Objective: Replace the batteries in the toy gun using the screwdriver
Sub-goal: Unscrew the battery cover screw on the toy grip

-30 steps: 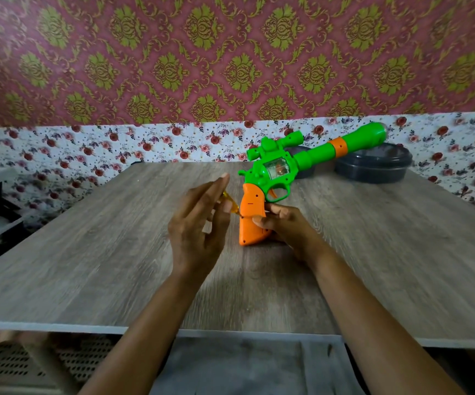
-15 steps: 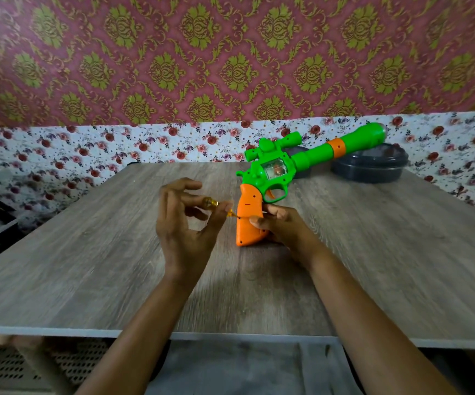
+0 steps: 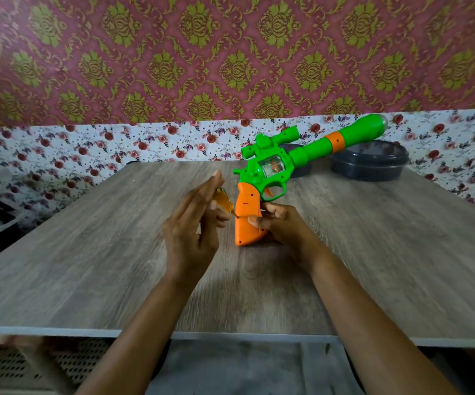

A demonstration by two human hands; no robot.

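Toy gun (image 3: 276, 169), one; screwdriver (image 3: 223, 201), one

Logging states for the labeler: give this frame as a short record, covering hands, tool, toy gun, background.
left hand: pinches screwdriver, fingers straight
screwdriver tip: at the side of orange grip
right hand: grips orange grip of toy gun
toy gun: butt on table, barrel angled up to the right
batteries: none in view
behind gun: dark round container
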